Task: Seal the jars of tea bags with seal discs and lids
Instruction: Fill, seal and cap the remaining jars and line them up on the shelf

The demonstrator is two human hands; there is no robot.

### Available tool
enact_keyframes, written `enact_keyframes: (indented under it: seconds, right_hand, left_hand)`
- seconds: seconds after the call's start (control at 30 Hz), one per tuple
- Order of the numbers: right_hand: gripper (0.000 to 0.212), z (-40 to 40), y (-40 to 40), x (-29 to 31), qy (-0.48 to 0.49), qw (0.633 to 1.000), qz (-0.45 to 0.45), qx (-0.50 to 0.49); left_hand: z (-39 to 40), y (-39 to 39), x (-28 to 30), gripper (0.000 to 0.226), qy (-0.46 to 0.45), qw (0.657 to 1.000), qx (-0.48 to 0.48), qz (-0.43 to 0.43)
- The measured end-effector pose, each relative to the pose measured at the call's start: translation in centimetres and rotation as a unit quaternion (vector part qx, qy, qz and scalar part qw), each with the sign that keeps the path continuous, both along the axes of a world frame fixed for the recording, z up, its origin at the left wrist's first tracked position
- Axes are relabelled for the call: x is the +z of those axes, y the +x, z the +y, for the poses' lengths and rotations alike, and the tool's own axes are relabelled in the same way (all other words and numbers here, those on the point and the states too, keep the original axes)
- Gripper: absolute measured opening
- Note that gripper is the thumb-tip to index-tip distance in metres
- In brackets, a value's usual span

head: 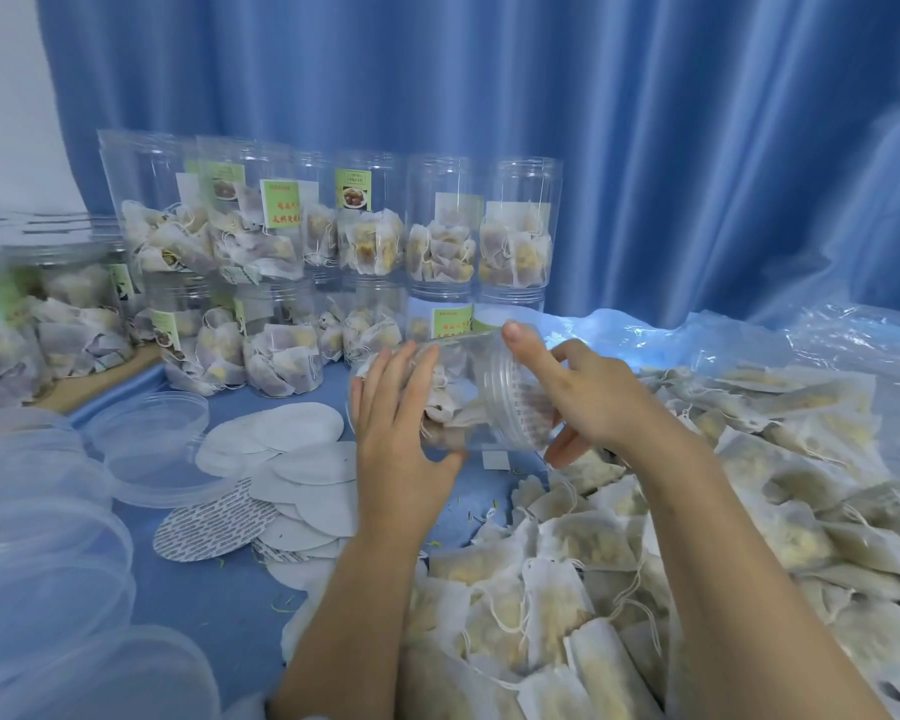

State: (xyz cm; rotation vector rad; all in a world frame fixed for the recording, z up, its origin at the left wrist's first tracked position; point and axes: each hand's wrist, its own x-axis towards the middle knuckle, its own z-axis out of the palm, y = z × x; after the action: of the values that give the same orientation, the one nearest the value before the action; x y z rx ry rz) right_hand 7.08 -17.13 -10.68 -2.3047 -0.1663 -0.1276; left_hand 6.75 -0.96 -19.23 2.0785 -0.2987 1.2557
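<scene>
A clear plastic jar [468,392] with tea bags inside lies tilted on its side in mid-air, its threaded mouth toward the right. My left hand [401,407] wraps its base end, fingers spread over the wall. My right hand [578,392] grips the mouth end, thumb on top and fingers under, where a printed seal disc [528,413] shows through the rim. White seal discs [292,459] lie scattered on the blue cloth to the left, one showing its printed side [214,527]. Clear lids [157,449] sit further left.
Two stacked rows of filled, labelled jars [333,241] stand at the back before a blue curtain. More capped jars [48,319] sit far left. A large heap of loose tea bags [697,511] on plastic sheeting covers the right and front. Stacked lids [37,537] crowd the lower left.
</scene>
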Motion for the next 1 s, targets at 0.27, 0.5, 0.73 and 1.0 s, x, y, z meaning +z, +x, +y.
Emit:
enact_keyframes:
  seconds: [0.27, 0.5, 0.73, 1.0]
  right_hand:
    - [0.076, -1.4, -0.1, 0.7, 0.020, 0.987, -0.020, 0.158]
    - [0.084, -0.3, 0.2, -0.1, 0.075, 0.992, -0.037, 0.098]
    - [0.111, -0.7, 0.0, 0.0, 0.013, 0.984, -0.025, 0.176]
    - [0.088, 0.8, 1.1, -2.4, 0.071, 0.988, -0.119, 0.063]
  left_hand:
    - [0.1, 0.1, 0.0, 0.092, -0.013, 1.000, 0.016, -0.015]
    - [0.2, 0.1, -0.3, 0.092, -0.006, 0.999, 0.024, -0.022]
    - [0.1, 0.1, -0.1, 0.090, -0.017, 1.000, 0.015, -0.020]
    - [0.0, 0.1, -0.6, 0.084, -0.004, 0.999, 0.049, -0.022]
